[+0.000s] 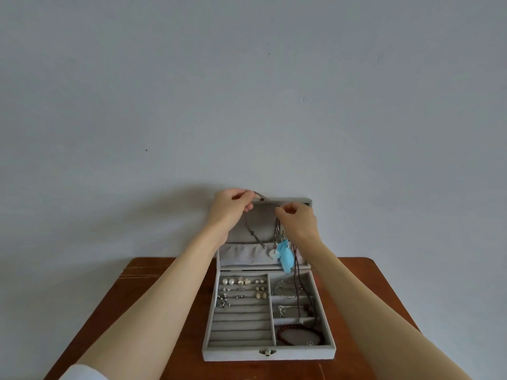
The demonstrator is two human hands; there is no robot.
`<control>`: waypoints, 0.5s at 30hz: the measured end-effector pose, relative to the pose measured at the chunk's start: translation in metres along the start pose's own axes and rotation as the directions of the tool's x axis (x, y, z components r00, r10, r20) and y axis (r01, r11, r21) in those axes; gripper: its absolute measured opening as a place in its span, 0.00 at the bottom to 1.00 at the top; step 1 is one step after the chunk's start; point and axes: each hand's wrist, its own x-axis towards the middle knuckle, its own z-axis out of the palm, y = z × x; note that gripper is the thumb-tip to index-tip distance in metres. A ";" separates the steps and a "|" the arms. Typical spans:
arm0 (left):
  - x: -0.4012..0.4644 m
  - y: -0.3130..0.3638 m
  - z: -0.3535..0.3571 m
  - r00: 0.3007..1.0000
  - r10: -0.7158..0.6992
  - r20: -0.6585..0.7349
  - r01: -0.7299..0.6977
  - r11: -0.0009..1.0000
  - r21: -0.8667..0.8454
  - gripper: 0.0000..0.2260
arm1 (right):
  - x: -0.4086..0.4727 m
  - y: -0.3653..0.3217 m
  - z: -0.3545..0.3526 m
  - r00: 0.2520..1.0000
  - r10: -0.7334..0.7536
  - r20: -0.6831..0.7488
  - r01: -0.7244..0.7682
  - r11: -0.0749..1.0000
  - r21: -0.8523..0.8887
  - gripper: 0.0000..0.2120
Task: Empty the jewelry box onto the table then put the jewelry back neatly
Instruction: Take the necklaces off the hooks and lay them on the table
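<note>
A grey velvet jewelry box (233, 355) stands open on the brown table (153, 292), its lid upright against the wall. My left hand (229, 208) and my right hand (297, 219) both pinch a thin cord necklace (264, 199) at the top edge of the lid. A blue feather pendant (285, 257) and dark beaded strands hang down inside the lid. Earrings and studs (241, 289) sit in the ring rolls on the left. A silver bangle (285, 287) and a dark red bead bracelet (297, 334) lie in the right compartments.
A pale grey wall (247, 91) rises directly behind the box. Bare wood shows on the table to the left and right of the box. A white sleeve (82, 373) shows at the bottom left.
</note>
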 end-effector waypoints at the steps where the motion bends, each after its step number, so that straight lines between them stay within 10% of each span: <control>1: -0.003 0.003 -0.006 1.000 0.010 0.002 -0.010 1.000 0.007 0.07 | -0.002 -0.002 -0.003 1.000 -0.001 0.030 0.000 0.999 0.037 0.05; 15: -0.082 -0.011 -0.126 0.976 -0.114 -0.187 0.090 0.987 -0.137 0.09 | -0.085 -0.009 -0.030 0.725 0.006 0.689 -0.223 0.948 0.227 0.08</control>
